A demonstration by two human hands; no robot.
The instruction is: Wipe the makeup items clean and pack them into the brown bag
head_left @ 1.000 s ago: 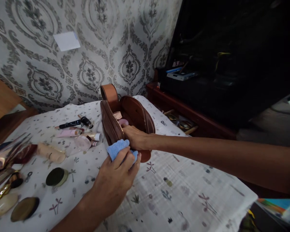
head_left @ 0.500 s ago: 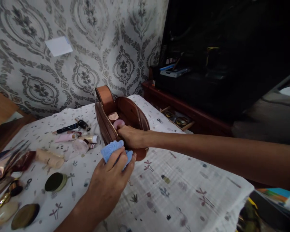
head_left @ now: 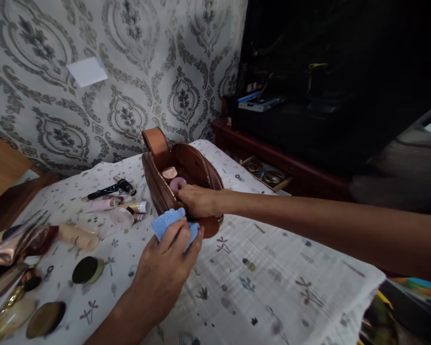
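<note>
Rear boundary: a light wall (head_left: 140, 62) with grey damask patterning and a white sheet (head_left: 87, 72) on it, adjoined at right by a large black screen (head_left: 330, 86) above reddish-brown furniture (head_left: 309, 177) with an open drawer (head_left: 266, 173), under dim, uneven light.

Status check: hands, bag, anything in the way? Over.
Left hand holds blue cloth at the open bag's near end. Right hand inside, at a pink item, hiding part of the interior. Makeup lies left.

A white paper (head_left: 87, 72) lies flat against the patterned wall (head_left: 183, 98).
</note>
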